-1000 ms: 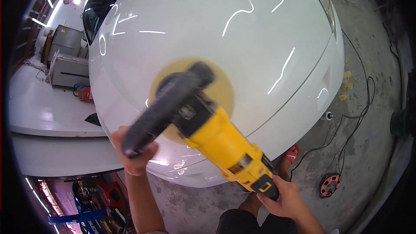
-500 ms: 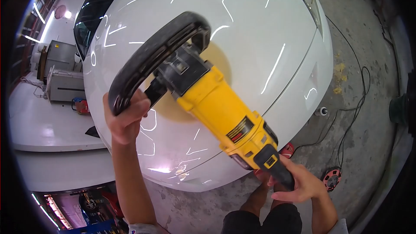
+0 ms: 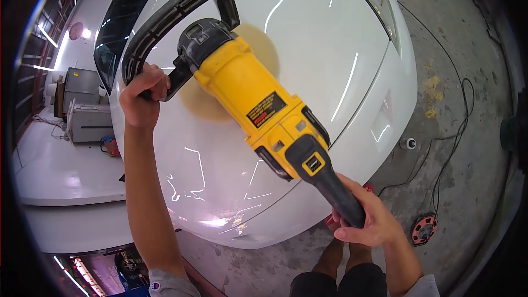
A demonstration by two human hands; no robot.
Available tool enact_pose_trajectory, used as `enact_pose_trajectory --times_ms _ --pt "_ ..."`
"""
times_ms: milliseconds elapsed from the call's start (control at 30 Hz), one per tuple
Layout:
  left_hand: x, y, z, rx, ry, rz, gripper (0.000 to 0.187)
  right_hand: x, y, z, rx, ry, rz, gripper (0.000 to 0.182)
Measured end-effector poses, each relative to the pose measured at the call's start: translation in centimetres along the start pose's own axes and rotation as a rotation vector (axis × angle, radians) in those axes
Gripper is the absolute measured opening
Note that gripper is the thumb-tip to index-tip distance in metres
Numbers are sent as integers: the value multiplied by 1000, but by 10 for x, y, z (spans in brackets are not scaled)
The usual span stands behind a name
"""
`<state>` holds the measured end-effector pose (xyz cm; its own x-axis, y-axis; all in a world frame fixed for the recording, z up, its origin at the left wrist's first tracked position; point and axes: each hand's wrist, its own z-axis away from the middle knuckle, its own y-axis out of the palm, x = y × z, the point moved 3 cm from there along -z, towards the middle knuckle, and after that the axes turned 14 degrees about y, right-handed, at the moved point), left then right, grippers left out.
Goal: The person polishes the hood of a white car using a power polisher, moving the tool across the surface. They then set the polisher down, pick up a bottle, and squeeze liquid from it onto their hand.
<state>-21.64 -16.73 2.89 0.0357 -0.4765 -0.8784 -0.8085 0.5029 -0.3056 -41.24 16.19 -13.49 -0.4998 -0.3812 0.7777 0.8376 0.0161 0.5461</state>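
Observation:
A yellow and black car polisher (image 3: 236, 82) spans the middle of the head view, slanting from upper left to lower right. Its round tan pad (image 3: 256, 49) shows partly behind the body and looks blurred, over the white car hood (image 3: 324, 33). My left hand (image 3: 144, 93) is closed around the lower end of the black loop handle at the polisher's head. At the other end, my right hand (image 3: 368, 214) wraps the black rear grip, its thumb on the near side. The pad's underside is hidden.
On the concrete floor to the right lie a black cable (image 3: 459, 132), an orange cord reel (image 3: 424, 228) and a small white bottle (image 3: 407, 143). A second white car (image 3: 71, 176) stands at left, near grey metal boxes (image 3: 91, 121).
The polisher's head and my left hand have moved up and left across the hood. The rear grip has shifted slightly up and left, with my right hand still on it.

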Motion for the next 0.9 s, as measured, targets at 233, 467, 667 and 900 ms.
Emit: enact_pose_trajectory --times_ms 233,467,667,900 --pt "-21 47 35 6 22 -119 18 -47 -12 44 -115 79 161 73" --pt "-19 19 27 -4 26 -82 18 -21 -2 24 -53 102 121 65" --pt "-5 -34 -28 45 -18 13 20 32 13 -30 1 126 54 57" --pt "8 -58 -64 39 -47 75 22 49 29 -54 -55 110 31 56"
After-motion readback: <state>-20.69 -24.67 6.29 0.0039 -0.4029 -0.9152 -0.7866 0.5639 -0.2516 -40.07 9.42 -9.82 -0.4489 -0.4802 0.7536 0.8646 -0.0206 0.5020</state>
